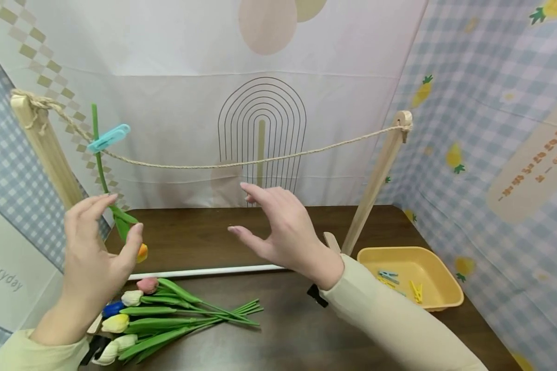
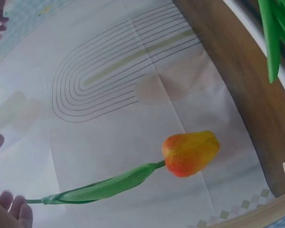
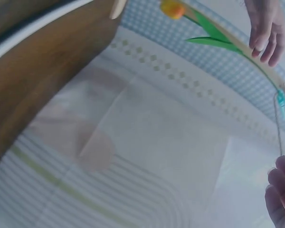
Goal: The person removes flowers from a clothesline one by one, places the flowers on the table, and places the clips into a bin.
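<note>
An orange-yellow tulip (image 2: 191,153) hangs head down, its stem held to the twine (image 1: 218,166) by a light-blue clothespin (image 1: 109,138). My left hand (image 1: 97,242) is beside its stem and leaves, thumb and fingers spread apart and gripping nothing. In the head view that hand overlaps part of the flower. My right hand (image 1: 283,226) is in the air below the middle of the twine, thumb well away from the fingers, holding nothing. In the right wrist view the left hand (image 3: 268,31) shows close to the stem, near the clothespin.
Wooden posts (image 1: 51,149) (image 1: 376,190) hold the twine at both ends. A bunch of several tulips (image 1: 167,319) lies at the front left of the dark table, before a white rod (image 1: 209,270). At right stands a yellow basin (image 1: 438,288) with several clothespins (image 1: 416,292) in it.
</note>
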Demonstrator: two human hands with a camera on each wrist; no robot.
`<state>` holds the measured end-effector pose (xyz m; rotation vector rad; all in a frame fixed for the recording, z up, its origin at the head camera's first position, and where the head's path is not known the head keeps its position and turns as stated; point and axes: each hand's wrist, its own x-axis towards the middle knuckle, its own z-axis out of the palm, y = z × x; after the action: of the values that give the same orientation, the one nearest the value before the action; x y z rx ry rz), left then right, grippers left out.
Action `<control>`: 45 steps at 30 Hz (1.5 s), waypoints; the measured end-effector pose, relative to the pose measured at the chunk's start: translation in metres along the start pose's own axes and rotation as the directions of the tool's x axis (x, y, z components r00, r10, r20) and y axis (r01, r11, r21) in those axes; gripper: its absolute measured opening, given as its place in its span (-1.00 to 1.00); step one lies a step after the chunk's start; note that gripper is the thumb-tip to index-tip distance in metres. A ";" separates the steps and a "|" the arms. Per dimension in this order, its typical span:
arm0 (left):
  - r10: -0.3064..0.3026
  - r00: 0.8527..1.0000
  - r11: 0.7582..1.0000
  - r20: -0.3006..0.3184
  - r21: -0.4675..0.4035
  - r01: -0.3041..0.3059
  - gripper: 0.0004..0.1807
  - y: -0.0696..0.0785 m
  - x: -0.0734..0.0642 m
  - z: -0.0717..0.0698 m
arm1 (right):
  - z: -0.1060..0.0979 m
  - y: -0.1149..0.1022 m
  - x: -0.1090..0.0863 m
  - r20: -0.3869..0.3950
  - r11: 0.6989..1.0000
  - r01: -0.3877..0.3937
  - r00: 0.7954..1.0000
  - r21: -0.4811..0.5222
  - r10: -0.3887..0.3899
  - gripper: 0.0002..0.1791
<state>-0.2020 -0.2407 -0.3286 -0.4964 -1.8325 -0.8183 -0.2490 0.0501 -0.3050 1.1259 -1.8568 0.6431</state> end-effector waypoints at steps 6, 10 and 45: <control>-0.073 0.997 0.997 -0.029 -0.008 0.073 -0.41 -0.013 0.014 0.002 | 0.007 -0.011 0.035 -0.004 0.998 0.055 0.998 0.010 -0.055 -0.25; -0.153 0.988 0.988 -0.023 -0.011 0.153 -0.41 -0.026 0.017 0.003 | 0.015 -0.022 0.057 -0.008 0.994 0.111 0.994 -0.005 -0.111 -0.27; -0.299 0.952 0.954 -0.060 -0.008 0.299 -0.72 -0.044 0.027 -0.001 | 0.074 -0.064 0.149 0.284 0.930 -0.053 0.944 -0.363 0.165 -0.38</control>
<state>-0.2410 -0.2719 -0.3169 -0.1902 -1.8771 -1.0243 -0.2563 -0.1031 -0.2138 0.9259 -2.2099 0.1814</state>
